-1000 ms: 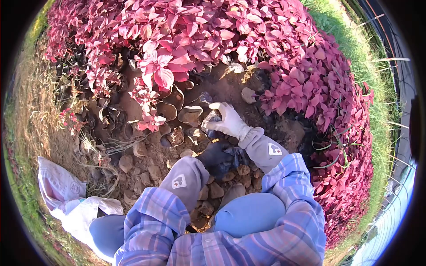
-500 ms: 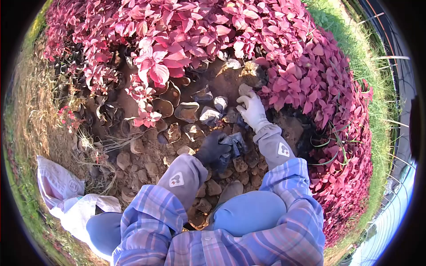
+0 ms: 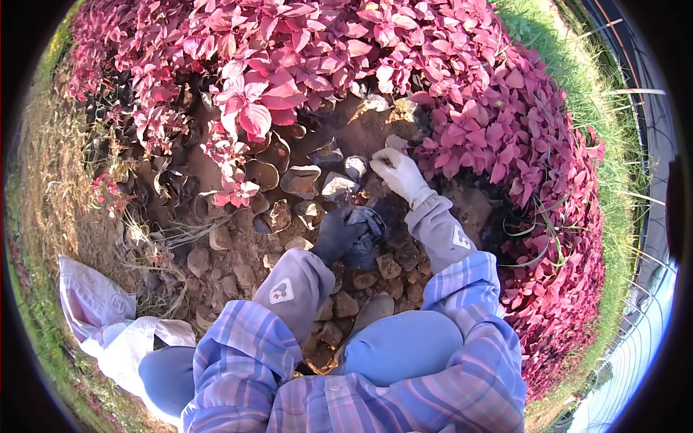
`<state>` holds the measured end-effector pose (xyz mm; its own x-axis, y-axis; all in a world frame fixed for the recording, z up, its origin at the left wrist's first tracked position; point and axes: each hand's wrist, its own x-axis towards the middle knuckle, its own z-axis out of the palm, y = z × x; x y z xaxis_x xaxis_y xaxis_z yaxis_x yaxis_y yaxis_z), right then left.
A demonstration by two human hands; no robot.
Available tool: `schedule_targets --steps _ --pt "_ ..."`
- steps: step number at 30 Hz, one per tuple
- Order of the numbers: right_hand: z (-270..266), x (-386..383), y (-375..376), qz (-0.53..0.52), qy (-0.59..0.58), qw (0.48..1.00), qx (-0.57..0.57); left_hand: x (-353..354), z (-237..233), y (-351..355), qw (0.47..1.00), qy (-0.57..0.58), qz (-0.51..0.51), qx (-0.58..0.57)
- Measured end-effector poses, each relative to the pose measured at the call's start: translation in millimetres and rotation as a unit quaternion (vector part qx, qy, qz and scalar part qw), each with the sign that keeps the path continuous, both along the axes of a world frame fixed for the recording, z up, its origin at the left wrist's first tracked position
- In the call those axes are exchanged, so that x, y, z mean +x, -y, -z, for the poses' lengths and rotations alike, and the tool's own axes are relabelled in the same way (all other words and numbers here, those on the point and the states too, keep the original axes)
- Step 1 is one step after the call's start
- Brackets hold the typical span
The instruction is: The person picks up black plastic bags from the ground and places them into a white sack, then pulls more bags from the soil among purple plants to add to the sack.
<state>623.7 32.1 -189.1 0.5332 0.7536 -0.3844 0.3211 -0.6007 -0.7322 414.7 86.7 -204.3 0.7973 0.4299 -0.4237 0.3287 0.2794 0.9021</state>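
My left hand [image 3: 338, 237], in a dark glove, is closed around crumpled black plastic bags [image 3: 364, 242] above the clods. Up and to the right of it, my right hand [image 3: 399, 173], in a white glove, has its fingers curled together; whatever they may hold is hidden. A grey-brown soil clump [image 3: 395, 142] lies just beyond the right hand's knuckles. Left of that hand are a whitish plastic-wrapped clump [image 3: 338, 186] and an open plant bag [image 3: 300, 182] with soil inside.
Dense magenta-leaved plants [image 3: 476, 115] border the far and right sides. Loose soil clods [image 3: 346, 304] lie in front of my knee [image 3: 404, 346]. At the left is a white woven sack [image 3: 97, 299]; dry grass [image 3: 65, 173] lies beyond it.
My right hand has shifted left, away from the soil clump, and its fingers have drawn together. My left hand has risen slightly with the black plastic bags, which hang differently.
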Motion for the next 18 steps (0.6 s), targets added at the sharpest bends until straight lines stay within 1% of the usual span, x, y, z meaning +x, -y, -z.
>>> schedule_targets --steps 1,2,3,4,6,7,8,9,10,11,12,14,16,18 --pt "5 -2 -10 -0.018 0.094 0.995 -0.038 -2 1 2 0.999 -0.006 0.042 0.020" --pt "9 -8 -21 -0.036 0.187 0.979 -0.078 -4 5 5 0.996 -0.013 0.083 0.038" --pt "12 -13 -34 -0.054 0.277 0.952 -0.117 -5 6 9 0.991 -0.019 0.124 0.056" --pt "13 -15 -48 -0.098 0.223 0.948 -0.204 -4 4 11 0.986 -0.028 0.155 0.050" --pt "15 -23 -65 -0.119 0.181 0.936 -0.277 -3 -2 18 0.975 -0.046 0.215 0.037" --pt "7 -26 -65 -0.115 0.153 0.948 -0.255 -4 4 24 0.974 -0.033 0.224 0.027" --pt "16 -21 -58 -0.110 0.082 0.974 -0.177 -5 8 25 0.972 -0.029 0.229 0.033" --pt "35 -11 -44 -0.105 0.011 0.990 -0.098 -5 11 25 0.971 -0.025 0.233 0.040" --pt "52 -4 -34 -0.099 -0.060 0.993 -0.017 -5 13 24 0.970 -0.020 0.236 0.046" --pt "41 -8 -32 0.022 -0.231 0.968 0.100 -6 14 24 0.975 -0.016 0.220 0.035" --pt "27 -6 -23 0.082 -0.258 0.955 0.119 -6 15 23 0.979 -0.011 0.203 0.023" --pt "19 3 -13 0.155 -0.209 0.959 0.115 -7 14 24 0.981 -0.011 0.193 0.007" --pt "39 18 -6 0.139 -0.114 0.971 0.158 -5 11 20 0.979 -0.018 0.203 0.004" --pt "50 30 -6 0.113 -0.019 0.969 0.221 -4 10 20 0.978 -0.018 0.206 0.015"
